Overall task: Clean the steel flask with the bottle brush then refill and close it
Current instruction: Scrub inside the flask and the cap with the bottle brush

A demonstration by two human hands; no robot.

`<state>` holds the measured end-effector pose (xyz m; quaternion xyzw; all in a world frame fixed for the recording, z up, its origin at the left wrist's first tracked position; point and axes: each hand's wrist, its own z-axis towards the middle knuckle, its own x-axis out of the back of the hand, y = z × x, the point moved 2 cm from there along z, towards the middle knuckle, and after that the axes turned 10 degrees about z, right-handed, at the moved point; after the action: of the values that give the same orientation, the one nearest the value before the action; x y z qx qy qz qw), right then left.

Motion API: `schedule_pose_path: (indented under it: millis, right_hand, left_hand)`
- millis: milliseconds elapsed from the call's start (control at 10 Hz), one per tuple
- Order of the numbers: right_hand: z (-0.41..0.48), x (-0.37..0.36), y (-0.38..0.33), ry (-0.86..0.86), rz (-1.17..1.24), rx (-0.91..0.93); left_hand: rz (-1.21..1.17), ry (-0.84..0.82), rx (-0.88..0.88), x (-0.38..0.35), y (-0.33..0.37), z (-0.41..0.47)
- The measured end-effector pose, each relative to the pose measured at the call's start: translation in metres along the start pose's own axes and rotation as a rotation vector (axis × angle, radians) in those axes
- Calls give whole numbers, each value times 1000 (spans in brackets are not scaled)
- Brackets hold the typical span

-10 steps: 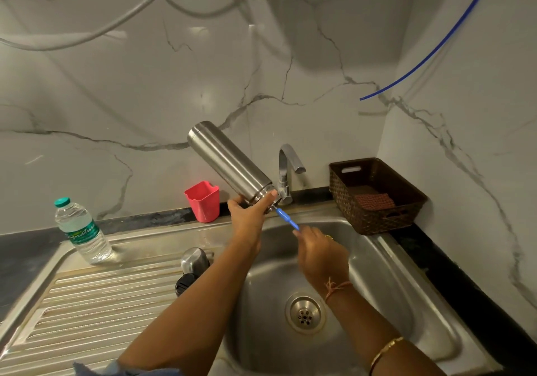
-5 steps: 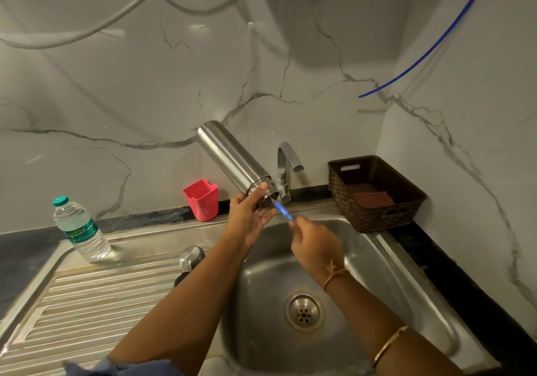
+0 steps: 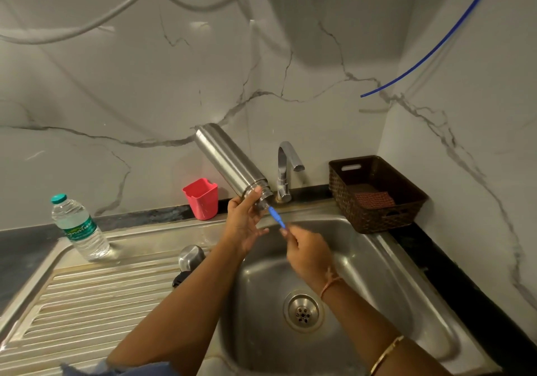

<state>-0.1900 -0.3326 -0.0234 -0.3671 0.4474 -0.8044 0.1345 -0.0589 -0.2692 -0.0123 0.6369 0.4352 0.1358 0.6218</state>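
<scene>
The steel flask (image 3: 226, 160) is tilted over the sink, base up to the left and mouth down to the right. My left hand (image 3: 244, 224) grips it near the neck. A blue bottle brush handle (image 3: 276, 218) sticks out of the mouth; the bristles are hidden inside the flask. My right hand (image 3: 308, 250) holds the handle's lower end above the basin. The flask's steel cap (image 3: 190, 256) with a black part lies on the drainboard, partly behind my left forearm.
The steel sink (image 3: 377, 274) has a drain (image 3: 302, 311) and a tap (image 3: 286, 169) behind the flask. A red cup (image 3: 202, 198) and a plastic water bottle (image 3: 78, 227) stand at the left. A brown basket (image 3: 377, 192) sits at the right.
The flask has moved a little to the right, toward the tap, and tilted steeper. My right hand has risen with the brush handle, pushing it further into the flask.
</scene>
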Motion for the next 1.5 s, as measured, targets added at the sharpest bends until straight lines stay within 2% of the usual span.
schedule_pose_path:
  millis: [100, 200, 300, 400, 500, 600, 700, 800, 900, 1000, 1100, 1200, 1300, 1400, 1500]
  right_hand:
    - [5, 3, 4, -290, 1003, -560]
    - [6, 7, 3, -198, 653, -336]
    - [1, 6, 6, 170, -476, 325]
    - [1, 4, 2, 272, -687, 408]
    - [5, 3, -4, 62, -206, 62]
    - [6, 3, 5, -234, 872, -500]
    - [-2, 1, 3, -276, 997, -526]
    - [-6, -1, 6, 40, -43, 98]
    - [-4, 6, 18, 294, -598, 418]
    - [0, 9, 13, 114, 62, 34]
    - [4, 14, 9, -238, 1088, -595]
    - [3, 19, 9, -246, 952, -480]
    - [-2, 20, 14, 113, -235, 177]
    - [-1, 18, 17, 184, -401, 305]
    - [6, 20, 20, -101, 397, -175]
  left_hand:
    - [0, -44, -3, 0, 3, 2]
    - [21, -6, -29, -3, 9, 4]
    - [55, 60, -44, -5, 14, 8]
    - [34, 103, -24, -9, 11, 8]
    - [16, 82, -16, -8, 6, 4]
    - [51, 28, -19, -2, 6, -1]
    - [96, 24, -47, -3, 9, -1]
    - [150, 83, -102, -7, 15, 2]
    - [152, 83, -107, -15, 12, -1]
    - [124, 43, -74, -18, 8, -5]
    - [61, -43, -35, -19, 10, -6]
    - [81, -23, -50, -20, 11, -6]
    - [131, 53, -74, -22, 12, -1]
    - [94, 66, -65, -24, 12, 0]
    - [47, 57, -76, -19, 18, 5]
